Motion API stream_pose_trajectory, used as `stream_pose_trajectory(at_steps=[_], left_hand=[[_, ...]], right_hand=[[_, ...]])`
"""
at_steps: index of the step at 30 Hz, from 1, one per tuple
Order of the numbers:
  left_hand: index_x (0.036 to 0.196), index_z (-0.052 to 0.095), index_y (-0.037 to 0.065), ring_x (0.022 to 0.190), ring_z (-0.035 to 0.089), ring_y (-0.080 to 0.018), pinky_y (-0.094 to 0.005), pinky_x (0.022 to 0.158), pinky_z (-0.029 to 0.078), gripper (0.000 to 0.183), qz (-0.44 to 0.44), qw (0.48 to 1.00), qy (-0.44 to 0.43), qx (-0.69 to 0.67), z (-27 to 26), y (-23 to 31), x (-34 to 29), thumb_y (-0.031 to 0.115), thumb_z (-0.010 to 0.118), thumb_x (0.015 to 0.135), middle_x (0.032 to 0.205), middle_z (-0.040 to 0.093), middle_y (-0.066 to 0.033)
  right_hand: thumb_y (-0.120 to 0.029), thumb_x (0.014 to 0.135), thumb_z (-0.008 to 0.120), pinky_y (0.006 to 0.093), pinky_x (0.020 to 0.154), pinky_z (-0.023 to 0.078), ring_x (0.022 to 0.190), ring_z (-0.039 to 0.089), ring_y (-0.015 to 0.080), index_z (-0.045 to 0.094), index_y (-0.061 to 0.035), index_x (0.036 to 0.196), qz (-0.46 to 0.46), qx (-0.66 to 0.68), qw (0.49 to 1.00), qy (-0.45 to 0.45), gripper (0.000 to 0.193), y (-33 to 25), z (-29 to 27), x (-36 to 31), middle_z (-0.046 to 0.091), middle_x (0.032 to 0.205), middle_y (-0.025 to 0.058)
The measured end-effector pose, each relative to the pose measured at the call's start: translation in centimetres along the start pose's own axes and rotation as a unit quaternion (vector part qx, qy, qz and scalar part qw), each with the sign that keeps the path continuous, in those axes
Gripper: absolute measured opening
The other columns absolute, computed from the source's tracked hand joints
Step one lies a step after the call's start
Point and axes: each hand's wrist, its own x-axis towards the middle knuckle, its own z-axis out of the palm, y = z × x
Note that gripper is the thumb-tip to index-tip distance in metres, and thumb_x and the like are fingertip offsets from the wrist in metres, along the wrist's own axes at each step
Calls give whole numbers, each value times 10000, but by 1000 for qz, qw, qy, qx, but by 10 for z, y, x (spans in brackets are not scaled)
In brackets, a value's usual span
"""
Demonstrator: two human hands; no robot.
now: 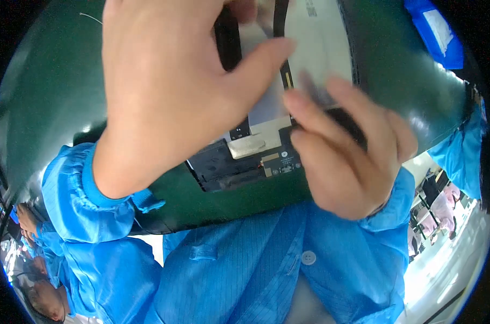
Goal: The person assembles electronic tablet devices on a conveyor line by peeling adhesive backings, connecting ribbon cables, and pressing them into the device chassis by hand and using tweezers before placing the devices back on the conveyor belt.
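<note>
An opened flat electronic device, tablet-like, lies before me with a pale panel [318, 48] and a black lower section [218, 167]. A small circuit board [282, 162] sits at its near edge, beside a silvery-beige strip [247, 146]. A black ribbon-like strip [286, 70] runs lengthwise over the panel. My left hand [164, 86] spreads over the device's left side, its thumb stretched to the black strip; its other fingertips are mostly hidden or cut off. Blurred by motion, my right hand [353, 146] hovers at the right side, fingers bent and apart, fingertips near the strip.
The device rests on a dark green work surface [50, 92]. At the far right lies a blue tray or packet [436, 32] with something white in it. Another person in blue [48, 294] is at the lower left; more people appear at the right rim.
</note>
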Motion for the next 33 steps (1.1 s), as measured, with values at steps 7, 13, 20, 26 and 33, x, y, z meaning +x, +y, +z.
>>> stream_pose_trajectory(at_steps=[7,13,20,26,33], left_hand=[[1181,538,-11,1053,512,-214,-341,967,347,396,-16,969,195,-154,13,-6,-15,72,674,819,1119,550,-121],[1398,311,-58,1247,421,-252,-366,1108,282,632,-74,949,162,-262,14,-19,-31,16,601,841,1359,380,-156],[1410,346,-35,1349,339,-264,-390,1157,188,525,-43,935,291,-198,8,-33,-28,44,536,928,1446,365,-165],[1445,322,-47,1440,205,-375,-458,1173,141,539,-201,973,109,23,-13,-32,-103,202,449,985,1563,191,-242],[1511,192,-28,1450,196,-377,-449,1174,116,630,-171,966,82,-178,13,-9,-119,209,433,980,1570,202,-230]], right_hand=[[-292,885,549,422,1050,286,1225,560,250,644,-65,1161,65,-91,984,-138,370,-19,-23,33,695,1166,10],[-256,839,592,435,1012,384,1272,514,290,638,-20,1056,-20,23,994,-102,324,-20,-10,18,642,1190,115],[-225,816,636,474,1072,321,1341,411,360,583,18,1149,35,99,994,11,416,29,13,54,517,1366,176],[-258,925,586,515,1130,160,1436,202,425,378,76,1396,254,218,942,30,614,56,18,37,281,1496,321],[-198,935,581,441,1159,188,1437,240,369,284,71,1462,274,384,882,21,662,37,36,30,290,1510,277]])
